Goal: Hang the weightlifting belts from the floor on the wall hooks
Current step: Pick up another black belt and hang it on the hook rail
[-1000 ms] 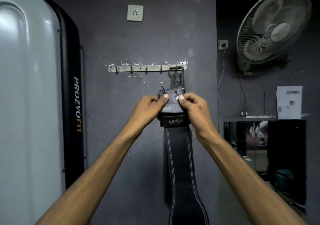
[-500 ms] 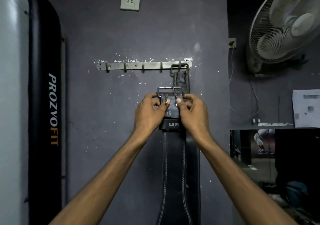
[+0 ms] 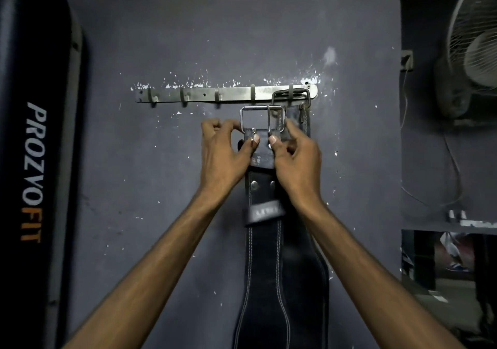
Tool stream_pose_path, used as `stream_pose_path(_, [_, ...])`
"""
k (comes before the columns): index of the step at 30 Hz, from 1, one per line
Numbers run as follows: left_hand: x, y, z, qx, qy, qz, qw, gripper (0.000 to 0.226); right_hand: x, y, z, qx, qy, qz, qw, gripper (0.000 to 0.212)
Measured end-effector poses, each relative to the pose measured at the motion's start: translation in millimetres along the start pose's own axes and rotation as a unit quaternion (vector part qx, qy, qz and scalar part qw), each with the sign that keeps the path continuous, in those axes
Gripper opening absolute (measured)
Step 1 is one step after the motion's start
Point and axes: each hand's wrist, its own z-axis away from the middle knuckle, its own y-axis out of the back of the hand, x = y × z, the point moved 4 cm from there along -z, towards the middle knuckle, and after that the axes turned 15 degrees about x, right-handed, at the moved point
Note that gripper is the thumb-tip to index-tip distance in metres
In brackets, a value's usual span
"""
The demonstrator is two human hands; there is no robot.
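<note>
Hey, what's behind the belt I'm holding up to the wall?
A second belt, hung by its buckle on the rightmost hook. The held belt and the right hand cover most of its upper strap.

Black stitched belt [image 3: 265, 268] vertical, buckle [image 3: 269, 119] below hook rail [image 3: 234, 94]

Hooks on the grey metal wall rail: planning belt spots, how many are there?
5, left to right: first hook, second hook, third hook and fourth hook bare; fifth hook carries a hung black leather belt's buckle.
</note>
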Motion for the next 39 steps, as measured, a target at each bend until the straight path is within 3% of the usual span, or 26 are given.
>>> stream_pose_path(5, [-9,-29,-17,-0.024,-0.02,-0.036,0.999,0.019,10,-16,-14,0.026,0.039,-0.004,0.999,0.049])
stream_pose_path(8, [-11,-39,-37,0.01,-0.057,-0.075,0.996,0.025,6,-33,-33,0.002,0.069,0.05,0.996,0.037])
stream_pose_path(11, [-11,-47,-62,0.039,-0.088,-0.11,0.989,0.035,1,-57,-59,0.006,0.088,0.082,0.993,0.043])
stream_pose_path(16, [-7,-65,-92,0.023,-0.108,-0.158,0.981,0.04,-5,-71,-84,-0.02,0.114,0.192,0.974,0.033])
stream_pose_path(18, [-13,-70,-87,0.011,-0.106,-0.183,0.977,0.04,-8,-68,-80,-0.036,0.136,0.253,0.957,0.04])
stream_pose_path(21, [-25,-71,-66,-0.006,-0.109,-0.196,0.974,0.052,-12,-67,-62,-0.064,0.175,0.334,0.924,0.069])
stream_pose_path(24, [-32,-65,-55,-0.017,-0.104,-0.173,0.979,0.055,-15,-61,-45,-0.071,0.184,0.353,0.915,0.069])
stream_pose_path(29, [-41,-44,-34,-0.045,-0.081,-0.105,0.99,0.046,-25,-39,-19,-0.062,0.148,0.334,0.929,0.04])
stream_pose_path(34, [-57,-1,19,-0.1,-0.033,-0.074,0.992,0.052,-27,-18,28,-0.056,0.097,0.335,0.936,0.042])
stream_pose_path(39, [-69,52,88,-0.156,0.023,-0.029,0.987,0.044,-21,8,102,-0.093,0.03,0.341,0.935,0.03])
